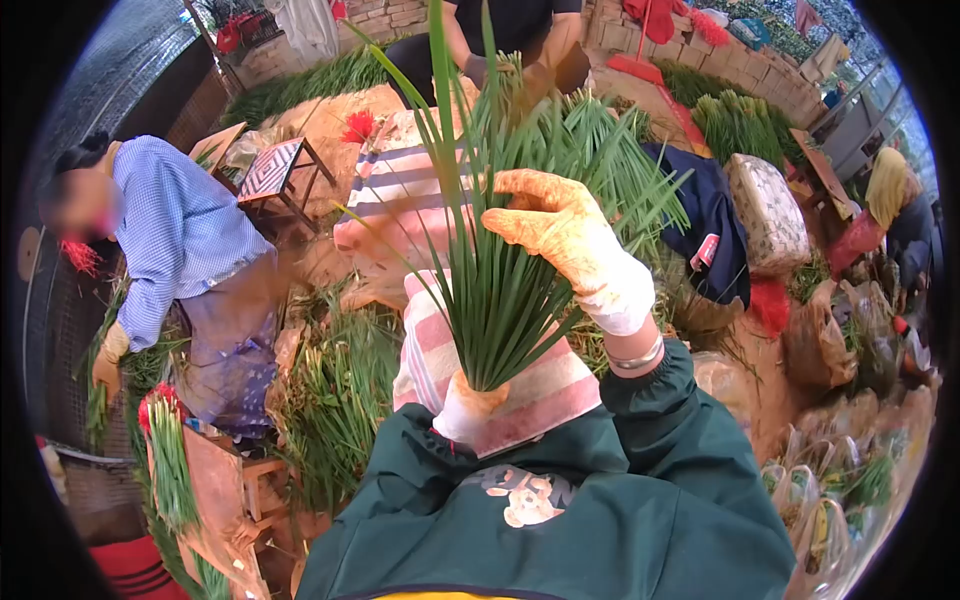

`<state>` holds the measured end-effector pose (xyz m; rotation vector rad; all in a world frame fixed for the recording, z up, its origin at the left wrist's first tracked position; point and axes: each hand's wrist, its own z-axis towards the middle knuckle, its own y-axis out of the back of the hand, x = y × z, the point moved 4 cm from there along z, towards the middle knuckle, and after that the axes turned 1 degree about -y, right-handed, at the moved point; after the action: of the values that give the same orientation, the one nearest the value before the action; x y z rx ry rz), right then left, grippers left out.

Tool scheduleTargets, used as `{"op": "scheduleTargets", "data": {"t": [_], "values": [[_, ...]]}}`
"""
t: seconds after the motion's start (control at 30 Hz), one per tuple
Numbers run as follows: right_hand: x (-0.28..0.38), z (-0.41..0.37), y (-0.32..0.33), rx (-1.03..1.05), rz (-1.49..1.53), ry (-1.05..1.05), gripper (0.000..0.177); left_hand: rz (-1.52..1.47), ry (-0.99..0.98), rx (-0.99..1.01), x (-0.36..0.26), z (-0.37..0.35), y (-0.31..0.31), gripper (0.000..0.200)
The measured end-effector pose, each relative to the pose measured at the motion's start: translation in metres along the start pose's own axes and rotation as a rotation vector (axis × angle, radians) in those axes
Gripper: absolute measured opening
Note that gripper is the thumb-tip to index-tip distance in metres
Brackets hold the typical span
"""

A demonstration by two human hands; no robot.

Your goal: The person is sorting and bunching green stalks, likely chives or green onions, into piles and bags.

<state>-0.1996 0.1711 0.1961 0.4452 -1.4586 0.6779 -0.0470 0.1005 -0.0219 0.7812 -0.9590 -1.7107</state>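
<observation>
A fanned bunch of long flat green leaves, apparently garlic chives (pixel 490 300), stands upright in front of me. My left hand (pixel 470 407), in a white and orange-stained glove, is closed around the lower end of the bunch; its fingers are mostly hidden. Beside the upper leaves is my right hand (pixel 560 235), gloved the same way, with thumb and fingers apart and curved, its fingertips close to the leaves. Whether they touch cannot be made out. A striped pink and white cloth (pixel 530 405) covers my lap under the left hand.
To the left a co-worker in a checked shirt (pixel 185 220) bends over leaves. Another person (pixel 515 40) sits opposite, behind a leaf pile (pixel 600 150). Tied chives (pixel 172 470) stand by a wooden stool (pixel 225 500). Plastic bags (pixel 840 470) lie at the right, near a cushion (pixel 765 215).
</observation>
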Motion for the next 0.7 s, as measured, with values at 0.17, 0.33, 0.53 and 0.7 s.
{"op": "scheduleTargets", "data": {"t": [0.17, 0.33, 0.53, 0.7], "values": [[-0.012, 0.009, 0.002, 0.025, 0.011, -0.008, 0.019, -0.041, 0.008, 0.049, 0.004, -0.009, -0.011, 0.016], [-0.022, 0.007, 0.007, -0.1, 0.073, 0.081, 0.012, -0.114, 0.063, 0.027, 0.007, -0.005, -0.006, 0.016], [-0.019, 0.0, 0.009, -0.078, 0.12, 0.048, 0.014, 0.061, -0.049, 0.056, 0.002, -0.004, -0.003, 0.016], [-0.019, -0.001, 0.012, -0.142, 0.143, 0.019, 0.011, 0.01, -0.002, 0.09, 0.003, -0.008, -0.01, 0.017]]}}
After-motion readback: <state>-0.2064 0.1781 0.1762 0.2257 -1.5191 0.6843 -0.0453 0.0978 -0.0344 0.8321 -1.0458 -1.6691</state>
